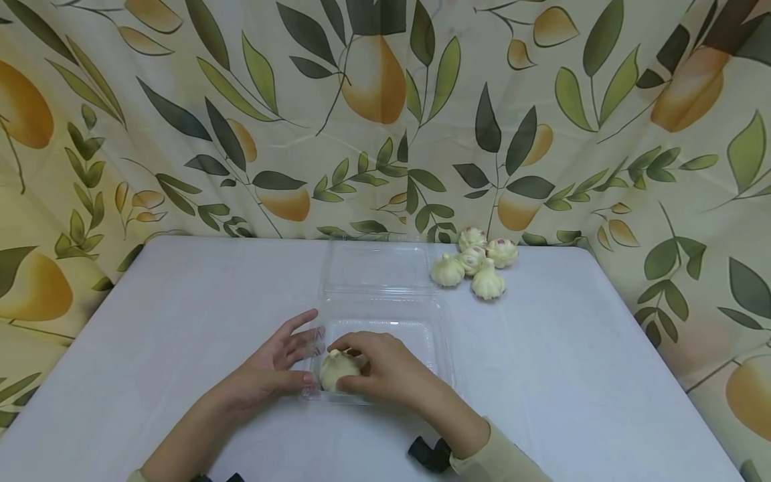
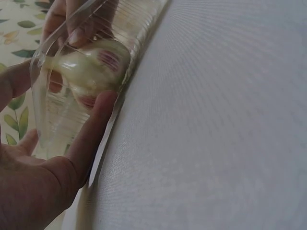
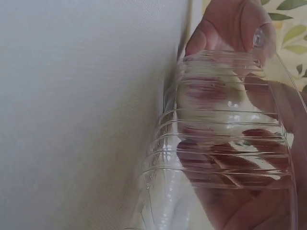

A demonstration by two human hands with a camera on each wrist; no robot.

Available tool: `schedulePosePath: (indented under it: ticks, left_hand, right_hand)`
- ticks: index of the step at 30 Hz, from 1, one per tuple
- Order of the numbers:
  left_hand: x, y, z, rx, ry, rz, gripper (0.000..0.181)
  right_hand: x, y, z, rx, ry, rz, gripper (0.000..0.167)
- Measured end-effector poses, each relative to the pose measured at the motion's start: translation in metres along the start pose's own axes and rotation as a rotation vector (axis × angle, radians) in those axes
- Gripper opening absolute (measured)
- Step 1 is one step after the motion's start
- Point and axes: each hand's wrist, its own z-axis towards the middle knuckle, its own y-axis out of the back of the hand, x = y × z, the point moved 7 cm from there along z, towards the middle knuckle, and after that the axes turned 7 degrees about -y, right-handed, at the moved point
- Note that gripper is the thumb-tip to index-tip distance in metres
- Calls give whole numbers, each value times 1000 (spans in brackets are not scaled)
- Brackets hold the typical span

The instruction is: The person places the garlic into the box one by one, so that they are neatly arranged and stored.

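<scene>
Lower centre, my right hand (image 1: 387,369) pinches the upright garlic bulb (image 1: 337,372) inside the box (image 1: 444,335); my spread left hand (image 1: 272,373) touches its left wall.

Box (image 1: 446,343) is clear, glossy, ribbed plastic; garlic (image 1: 336,373) looks smooth, slightly shiny; tablecloth (image 1: 572,361) appears matt, finely textured.

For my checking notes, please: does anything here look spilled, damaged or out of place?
Nothing stands out: the clear container has its lid open, one garlic bulb is inside, and five more bulbs sit grouped beside the lid.
</scene>
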Motion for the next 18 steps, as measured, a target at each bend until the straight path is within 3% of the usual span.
schedulePosePath:
  ticks: [8, 18]
  left_hand:
    - [1, -1, 0, 8, 0, -21, 101]
    - [0, -1, 0, 18, -28, -16, 98]
  right_hand:
    - [2, 3, -3, 8, -4, -46, 45]
    - [9, 25, -17, -19, -60, -54, 51]
